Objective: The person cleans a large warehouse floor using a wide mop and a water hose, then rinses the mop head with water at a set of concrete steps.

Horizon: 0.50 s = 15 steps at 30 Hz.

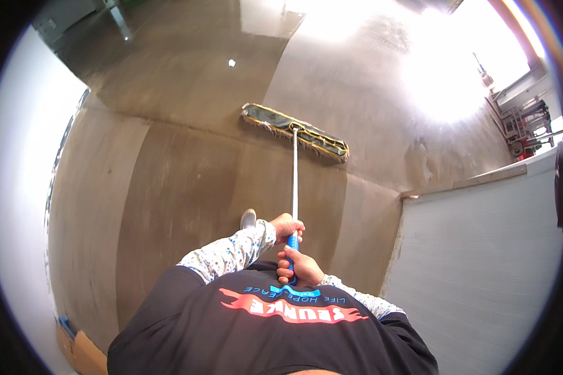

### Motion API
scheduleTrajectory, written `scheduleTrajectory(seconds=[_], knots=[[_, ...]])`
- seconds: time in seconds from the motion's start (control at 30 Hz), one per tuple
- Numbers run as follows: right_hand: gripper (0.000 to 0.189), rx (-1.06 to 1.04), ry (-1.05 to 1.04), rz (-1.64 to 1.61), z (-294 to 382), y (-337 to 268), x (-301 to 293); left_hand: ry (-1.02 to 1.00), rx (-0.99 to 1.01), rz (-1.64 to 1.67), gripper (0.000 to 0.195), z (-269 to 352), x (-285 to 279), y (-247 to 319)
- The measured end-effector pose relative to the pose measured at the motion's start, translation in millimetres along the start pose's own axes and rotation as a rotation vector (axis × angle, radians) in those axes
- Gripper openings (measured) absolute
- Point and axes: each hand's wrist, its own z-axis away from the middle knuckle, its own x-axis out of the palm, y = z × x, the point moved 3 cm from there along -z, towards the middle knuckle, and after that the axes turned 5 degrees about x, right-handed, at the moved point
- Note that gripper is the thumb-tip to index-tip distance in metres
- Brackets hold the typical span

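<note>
A wide flat dust mop [272, 118] with a dark green top, yellow edging and a frayed fringe lies on the concrete floor ahead of me. Its pale metal handle [295, 178] runs back towards my body and ends in a blue grip [292, 243]. My left hand [286, 228] is wrapped around the pole just above the grip. Lower down, close to my shirt, my right hand [305, 268] clasps the blue grip near its end. Darker, damp-looking bands of floor [183, 187] alternate with paler ones.
A white wall [14, 154] borders the left side, with cardboard [88, 351] at its foot. On the right stands a pale grey panel wall [469, 262]. Beyond it, a forklift-like machine [528, 124] is near a bright opening. My shoe [248, 219] shows past my left sleeve.
</note>
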Motion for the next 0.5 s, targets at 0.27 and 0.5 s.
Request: scheduleTrajectory(seconds=[0.27,0.5], knots=[[0.025,0.026,-0.071,-0.029,-23,-6,-6,-0.013,0.01,-0.001,0.01,-21,-14,-5],[0.023,0.044,-0.099,-0.083,-62,-3,18,-0.039,-0.016,-0.059,0.009,-28,-55,4]])
